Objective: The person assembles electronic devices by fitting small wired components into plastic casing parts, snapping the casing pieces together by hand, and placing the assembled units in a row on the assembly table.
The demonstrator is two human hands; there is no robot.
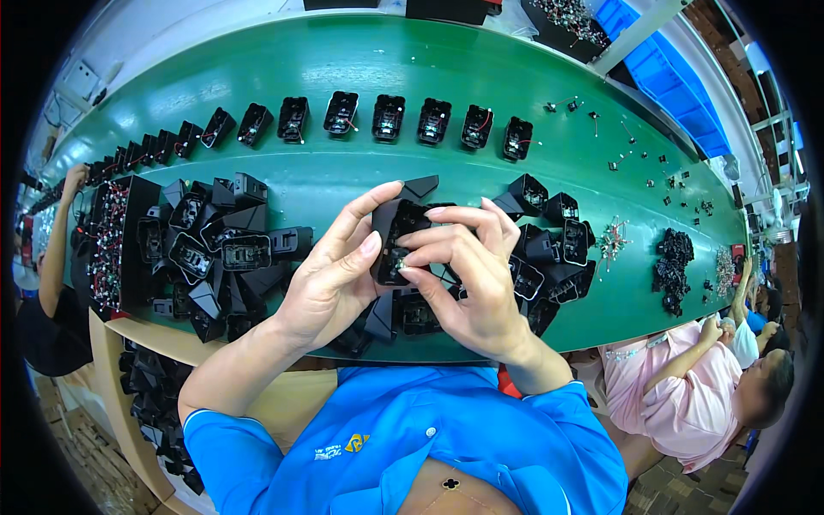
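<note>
Between my hands, above the near edge of the green table, is a black plastic housing (390, 225) with its open side toward me. My left hand (330, 270) grips its left side, thumb in front and fingers behind. The fingertips of my right hand (463, 270) reach into the opening, pinched on a small part whose shape is hidden by the fingers. A bit of green and metal shows near those fingertips. Piles of similar black housings (245, 253) lie left of my hands, and more black housings (562, 245) lie to the right.
A row of housings with red wires (389, 118) runs across the green table (481, 60). At left stands a black box of small wired parts (112, 245). Wired parts (613, 240) and black pieces (674, 270) lie right. Co-workers sit on both sides, one in pink (678, 386).
</note>
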